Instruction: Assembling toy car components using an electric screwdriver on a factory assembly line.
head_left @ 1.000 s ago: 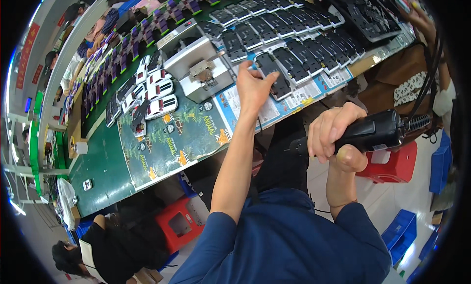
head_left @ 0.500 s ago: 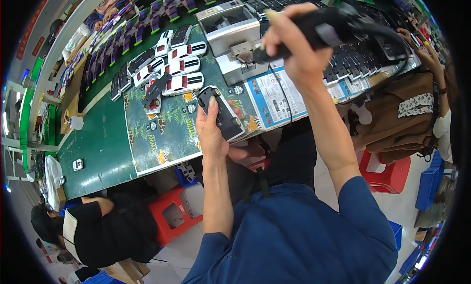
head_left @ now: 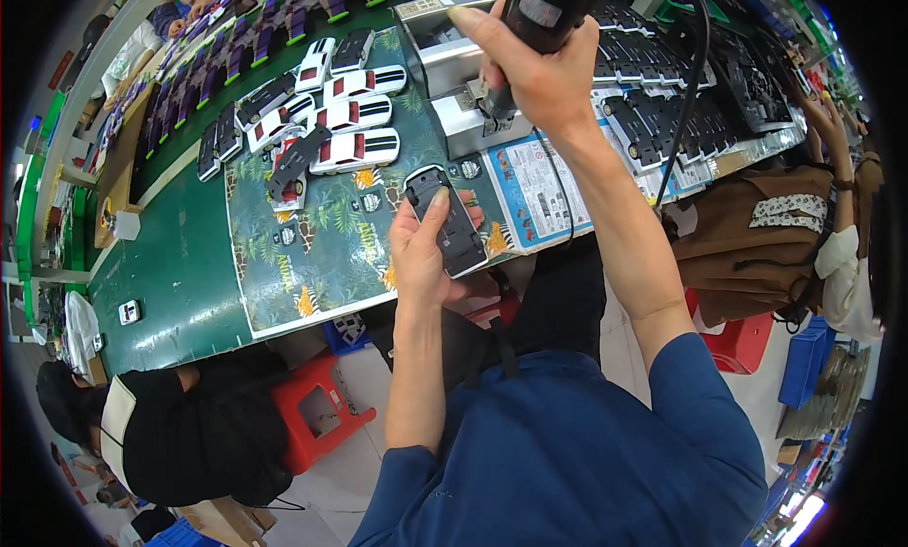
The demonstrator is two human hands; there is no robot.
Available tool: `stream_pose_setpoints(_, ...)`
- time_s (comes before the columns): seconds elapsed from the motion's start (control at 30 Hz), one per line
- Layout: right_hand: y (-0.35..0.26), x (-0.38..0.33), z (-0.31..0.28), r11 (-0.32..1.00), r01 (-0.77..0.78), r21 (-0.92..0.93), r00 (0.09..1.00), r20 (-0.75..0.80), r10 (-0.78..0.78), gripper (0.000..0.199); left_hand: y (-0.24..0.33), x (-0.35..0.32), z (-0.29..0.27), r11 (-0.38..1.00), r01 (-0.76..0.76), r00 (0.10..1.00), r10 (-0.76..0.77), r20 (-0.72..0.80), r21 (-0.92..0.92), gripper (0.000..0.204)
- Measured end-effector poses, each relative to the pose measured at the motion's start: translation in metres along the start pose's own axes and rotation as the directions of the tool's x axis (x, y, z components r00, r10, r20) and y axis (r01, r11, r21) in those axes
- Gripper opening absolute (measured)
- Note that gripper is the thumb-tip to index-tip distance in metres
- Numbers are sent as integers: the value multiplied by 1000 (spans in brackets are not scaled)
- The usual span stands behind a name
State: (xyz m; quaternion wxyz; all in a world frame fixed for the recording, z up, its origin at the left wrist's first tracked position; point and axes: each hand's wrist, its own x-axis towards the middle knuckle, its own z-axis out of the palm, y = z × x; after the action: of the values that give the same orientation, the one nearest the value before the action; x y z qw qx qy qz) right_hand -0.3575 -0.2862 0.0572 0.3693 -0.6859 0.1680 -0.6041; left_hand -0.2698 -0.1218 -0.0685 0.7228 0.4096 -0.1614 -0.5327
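Observation:
My left hand point(head_left: 416, 259) grips a toy car point(head_left: 462, 244) turned over, its flat black underside facing up and my thumb lying across it. In my right hand point(head_left: 549, 84) is a black electric screwdriver point(head_left: 544, 17), held upright with its tip down at the front of a silver metal screw feeder point(head_left: 459, 131); the exact contact is too small to tell. White toy cars point(head_left: 355, 152) with dark stripes lie in a cluster left of the feeder. Several black car undersides point(head_left: 653, 131) are lined up to the right of it.
A jungle-printed sheet point(head_left: 331, 254) covers part of the green table point(head_left: 180, 292). A printed card point(head_left: 534, 192) lies before the feeder. Purple pieces with green tips point(head_left: 265, 41) line the far side. Co-workers sit left point(head_left: 189, 434) and right point(head_left: 757, 254). A cable point(head_left: 695, 84) hangs beside my right arm.
My right hand has brought the screwdriver left and tilted it upright, tip down at the feeder. The left hand still holds the toy car, now turned slightly. The whole view has shifted a little.

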Motion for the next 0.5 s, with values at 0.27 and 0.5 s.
stream_pose_setpoints(0.27, -41, -45, -13, 803, -196, 563, 976, 31, 217, 16, 0, -1, 9, 1000, 8, 1000, -8, -20, -6, 19)
stream_pose_setpoints(0.5, -42, -61, 8, 779, -171, 603, 982, 39, 186, 18, -2, -5, 14, 995, -52, 998, 54, -25, 87, 20)
